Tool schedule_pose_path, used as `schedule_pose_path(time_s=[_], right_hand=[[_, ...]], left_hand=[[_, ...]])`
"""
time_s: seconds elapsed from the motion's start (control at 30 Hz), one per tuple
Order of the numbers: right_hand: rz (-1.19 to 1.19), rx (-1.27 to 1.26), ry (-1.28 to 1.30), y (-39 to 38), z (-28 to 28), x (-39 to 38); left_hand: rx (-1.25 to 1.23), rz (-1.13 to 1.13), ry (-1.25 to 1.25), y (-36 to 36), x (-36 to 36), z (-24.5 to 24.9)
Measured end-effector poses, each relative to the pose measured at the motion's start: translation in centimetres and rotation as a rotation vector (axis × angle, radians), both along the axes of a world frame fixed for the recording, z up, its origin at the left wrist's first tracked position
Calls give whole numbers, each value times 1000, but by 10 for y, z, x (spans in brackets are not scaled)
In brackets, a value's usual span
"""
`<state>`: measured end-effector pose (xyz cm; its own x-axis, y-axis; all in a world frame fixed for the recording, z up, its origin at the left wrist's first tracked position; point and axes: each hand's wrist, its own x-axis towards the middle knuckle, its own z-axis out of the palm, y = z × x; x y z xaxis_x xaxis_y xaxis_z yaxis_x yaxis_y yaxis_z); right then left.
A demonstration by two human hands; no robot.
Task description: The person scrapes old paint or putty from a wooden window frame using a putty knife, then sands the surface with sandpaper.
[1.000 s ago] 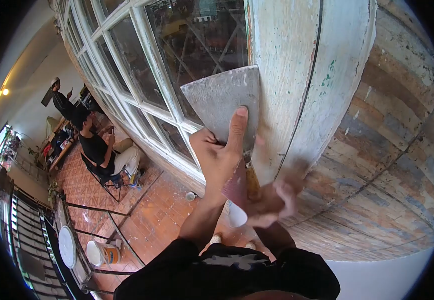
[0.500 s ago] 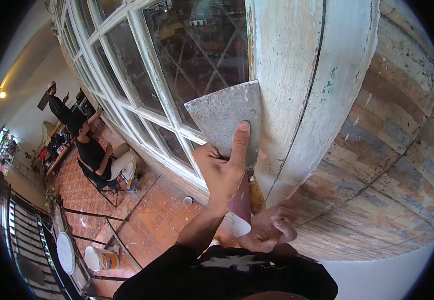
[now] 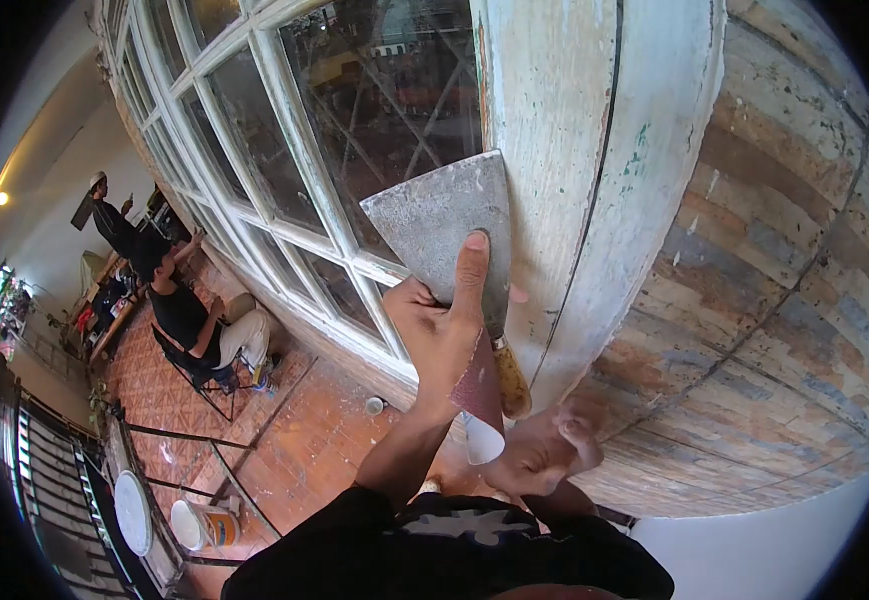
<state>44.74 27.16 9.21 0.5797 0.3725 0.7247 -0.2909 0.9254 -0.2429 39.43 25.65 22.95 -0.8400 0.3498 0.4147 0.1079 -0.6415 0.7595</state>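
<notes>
A wide grey scraper blade stands upright before the window frame's worn white post. My left hand grips the blade, its thumb flat on the face and its other fingers curled at the left edge. Below the blade shows the yellowish wooden handle. A curled sheet of reddish sandpaper with a white back hangs beside my left palm. Just below the handle, my right hand is smeared by motion, and its fingers cannot be made out clearly.
The paned window runs off to the left, and a stone-patterned wall fills the right. At the left, one person sits on a folding chair and another stands behind. A white bucket, a round lid and a small cup are lower down.
The view has shifted slightly, so the post and wall appear further left. The scraper and my left hand stay together. My right hand has moved up and right a little, nearer the handle's end.
</notes>
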Motion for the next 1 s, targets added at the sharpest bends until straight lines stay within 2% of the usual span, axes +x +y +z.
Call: schedule_pose_path(time_s=[0.3,0.4,0.5,0.6,0.67,0.73,0.77,0.9,1.0], right_hand=[[-14,-81,-74,6,6,-2],[-73,-76,-59,9,-3,3],[-28,191,-38,7,8,14],[-164,-130,-154,10,-31,-22],[-179,-164,-80,7,-37,-23],[-107,26,182,19,-7,-24],[-90,78,208,21,3,-20],[-90,117,125,15,9,-5],[-74,156,113,13,16,-2]], left_hand=[[-56,99,67,4,0,-10],[33,80,43,8,0,-9],[-24,71,34,3,2,-4],[-14,82,22,4,4,0],[-84,63,33,1,-4,-2],[-64,37,41,3,-8,1],[-23,22,31,4,-7,2],[46,125,-45,14,-4,-6],[-59,45,-102,4,-1,6]])
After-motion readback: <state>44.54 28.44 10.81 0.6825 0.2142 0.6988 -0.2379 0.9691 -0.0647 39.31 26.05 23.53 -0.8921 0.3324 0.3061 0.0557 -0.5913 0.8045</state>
